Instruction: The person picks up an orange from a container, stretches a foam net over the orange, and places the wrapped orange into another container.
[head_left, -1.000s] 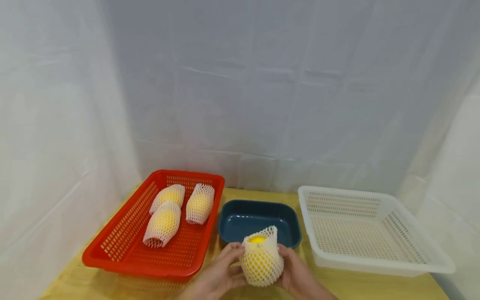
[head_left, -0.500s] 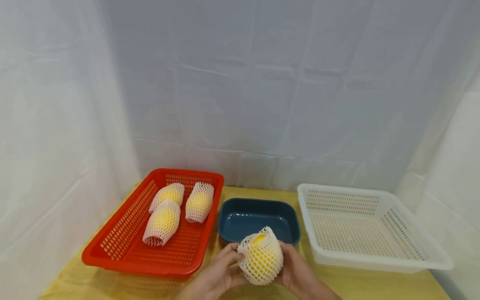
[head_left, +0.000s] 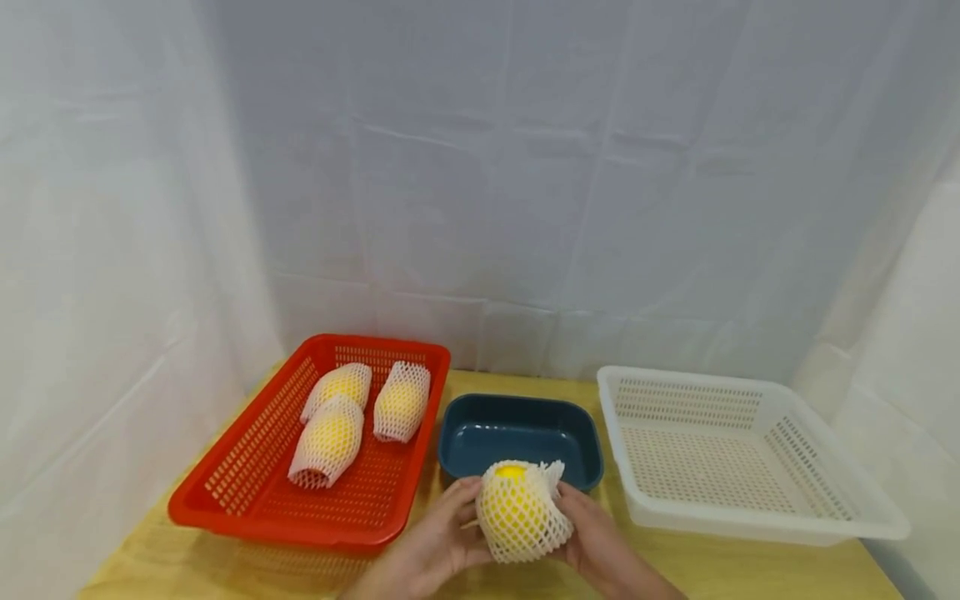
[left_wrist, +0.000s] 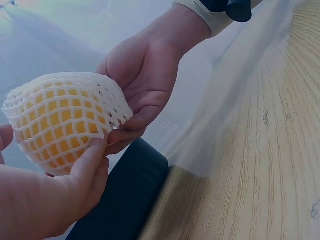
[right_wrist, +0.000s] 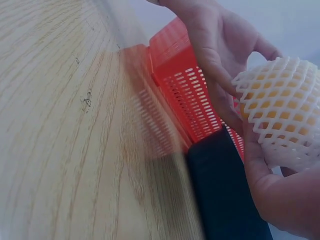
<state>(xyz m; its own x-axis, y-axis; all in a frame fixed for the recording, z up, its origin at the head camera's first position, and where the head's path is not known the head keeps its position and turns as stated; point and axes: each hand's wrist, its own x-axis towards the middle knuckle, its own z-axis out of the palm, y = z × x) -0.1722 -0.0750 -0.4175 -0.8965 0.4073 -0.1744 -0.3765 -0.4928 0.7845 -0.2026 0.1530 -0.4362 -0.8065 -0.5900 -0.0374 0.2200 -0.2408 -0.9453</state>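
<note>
A yellow fruit in a white foam net point(head_left: 519, 515) is held between both hands in front of the dark blue bin in the head view. My left hand point(head_left: 444, 542) grips its left side with fingers and thumb. On the other side, my right hand point(head_left: 600, 540) grips the net around the fruit, near its loose end. Bare yellow skin shows through the net's top opening. In the left wrist view, the foam net point(left_wrist: 62, 120) is stretched over the fruit, with the left hand point(left_wrist: 60, 192) below it. The right hand point(right_wrist: 280, 195) supports it from below in the right wrist view.
A red basket point(head_left: 300, 533) at left holds three netted yellow fruits point(head_left: 327, 442). The dark blue bin point(head_left: 487, 433) stands behind the hands. At right is a white basket point(head_left: 697, 467). All stand on a wooden table point(head_left: 750, 571), with white sheeting point(head_left: 480, 167) around.
The netted fruit has been turned in the hands: the net's loose end has swung over to the right, beside the right hand. Both hands have kept their grip at nearly the same place.
</note>
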